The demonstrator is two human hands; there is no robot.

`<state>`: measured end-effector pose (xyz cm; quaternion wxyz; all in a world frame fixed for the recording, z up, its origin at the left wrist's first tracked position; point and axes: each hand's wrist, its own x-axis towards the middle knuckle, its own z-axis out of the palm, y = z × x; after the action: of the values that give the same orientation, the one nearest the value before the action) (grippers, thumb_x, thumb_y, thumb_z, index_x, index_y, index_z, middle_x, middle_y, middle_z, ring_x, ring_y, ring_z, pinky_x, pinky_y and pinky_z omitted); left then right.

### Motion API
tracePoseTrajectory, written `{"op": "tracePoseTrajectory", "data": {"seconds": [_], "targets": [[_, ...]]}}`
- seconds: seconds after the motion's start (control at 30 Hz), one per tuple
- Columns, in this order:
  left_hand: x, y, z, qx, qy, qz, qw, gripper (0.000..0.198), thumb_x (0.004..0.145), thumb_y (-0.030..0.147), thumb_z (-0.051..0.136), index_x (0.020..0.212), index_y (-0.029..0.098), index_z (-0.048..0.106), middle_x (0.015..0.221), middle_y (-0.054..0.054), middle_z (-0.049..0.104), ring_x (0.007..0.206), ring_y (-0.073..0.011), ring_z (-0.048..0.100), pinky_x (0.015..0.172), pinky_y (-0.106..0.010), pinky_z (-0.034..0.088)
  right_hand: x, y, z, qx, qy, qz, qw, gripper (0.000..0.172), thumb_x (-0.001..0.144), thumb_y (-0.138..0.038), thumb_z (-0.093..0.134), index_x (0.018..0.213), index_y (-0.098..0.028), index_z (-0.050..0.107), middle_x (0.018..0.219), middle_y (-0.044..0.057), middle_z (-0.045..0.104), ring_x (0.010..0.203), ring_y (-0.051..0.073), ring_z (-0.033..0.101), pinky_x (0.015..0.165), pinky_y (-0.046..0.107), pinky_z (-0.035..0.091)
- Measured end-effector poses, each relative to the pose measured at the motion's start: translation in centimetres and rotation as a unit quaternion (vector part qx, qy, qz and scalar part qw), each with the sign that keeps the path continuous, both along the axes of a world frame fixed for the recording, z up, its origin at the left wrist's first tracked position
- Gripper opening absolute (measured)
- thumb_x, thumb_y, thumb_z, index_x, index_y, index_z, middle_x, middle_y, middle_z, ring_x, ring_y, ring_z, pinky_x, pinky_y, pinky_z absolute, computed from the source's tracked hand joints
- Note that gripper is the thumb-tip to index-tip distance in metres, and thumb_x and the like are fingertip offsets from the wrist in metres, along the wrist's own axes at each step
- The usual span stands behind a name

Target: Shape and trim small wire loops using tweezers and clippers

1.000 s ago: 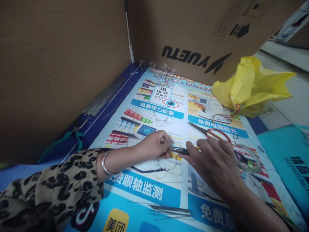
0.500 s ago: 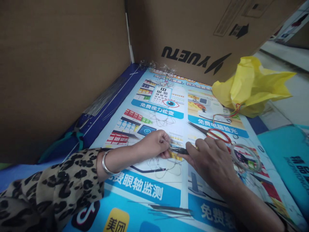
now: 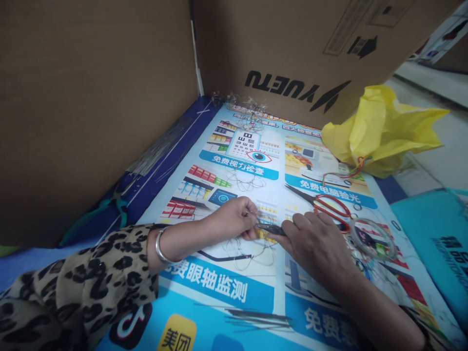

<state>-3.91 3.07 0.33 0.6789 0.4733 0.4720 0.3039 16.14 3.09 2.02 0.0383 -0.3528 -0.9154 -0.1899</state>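
Over the middle of the printed poster sheet (image 3: pixel 278 287), my left hand (image 3: pixel 241 219) pinches thin wire (image 3: pixel 255 213) between thumb and fingers. My right hand (image 3: pixel 314 243) is closed around a pair of pliers (image 3: pixel 271 228), with the handles hidden in the palm. The dark metal jaws point left and meet the wire at my left fingertips; the exact grip point is too small to make out. Loops of bent wire (image 3: pixel 252 258) lie just below the hands. Scissors with red handles (image 3: pixel 332 204) lie beyond my right hand, blades pointing up and left.
Cut wire pieces (image 3: pixel 259 318) lie at the front. A pale round coil (image 3: pixel 373 239) sits right of my right hand. Teal-handled pliers (image 3: pixel 120 207) and straight wires (image 3: pixel 157 151) lie left. Cardboard walls (image 3: pixel 270 44) enclose the back and left. A yellow bag (image 3: pixel 383 131) stands back right.
My right hand has shifted and turned slightly, tilting the pliers a little and showing more of the scissors' red handles. My left hand stays almost in place, still pinching the wire.
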Motion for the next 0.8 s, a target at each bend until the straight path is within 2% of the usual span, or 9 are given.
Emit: {"op": "tracePoseTrajectory", "data": {"seconds": [0.17, 0.6, 0.8], "targets": [[0.0, 0.0, 0.1, 0.003, 0.002, -0.002, 1.0, 0.007, 0.08, 0.012, 0.05, 0.082, 0.016, 0.043, 0.049, 0.003, 0.057, 0.043, -0.0072, 0.054, 0.046, -0.018, 0.042, 0.0, 0.0, 0.0, 0.008, 0.003, 0.003, 1.0, 0.034, 0.085, -0.044, 0.045, 0.064, -0.019, 0.054, 0.061, 0.003, 0.049, 0.063, 0.017, 0.038, 0.065, 0.031, 0.021], [-0.1, 0.0, -0.5, 0.014, 0.0, -0.012, 1.0, 0.007, 0.08, 0.015, 0.05, 0.084, 0.016, 0.045, 0.057, 0.002, 0.058, 0.052, -0.0085, 0.058, 0.052, -0.021, 0.047, 0.1, -0.5, 1.5, 0.019, -0.001, -0.042, 0.999, 0.029, 0.082, -0.043, 0.05, 0.065, -0.02, 0.054, 0.064, 0.003, 0.048, 0.068, 0.019, 0.04, 0.064, 0.032, 0.02], [0.0, 0.0, -0.5, 0.027, 0.006, -0.008, 1.0, 0.009, 0.078, 0.015, 0.051, 0.084, 0.017, 0.045, 0.055, 0.003, 0.058, 0.05, -0.0089, 0.058, 0.05, -0.02, 0.046, 0.1, -0.5, 1.7, 0.01, 0.006, -0.037, 0.999, 0.031, 0.084, -0.042, 0.048, 0.065, -0.019, 0.055, 0.064, 0.003, 0.048, 0.068, 0.018, 0.04, 0.064, 0.031, 0.021]]}}
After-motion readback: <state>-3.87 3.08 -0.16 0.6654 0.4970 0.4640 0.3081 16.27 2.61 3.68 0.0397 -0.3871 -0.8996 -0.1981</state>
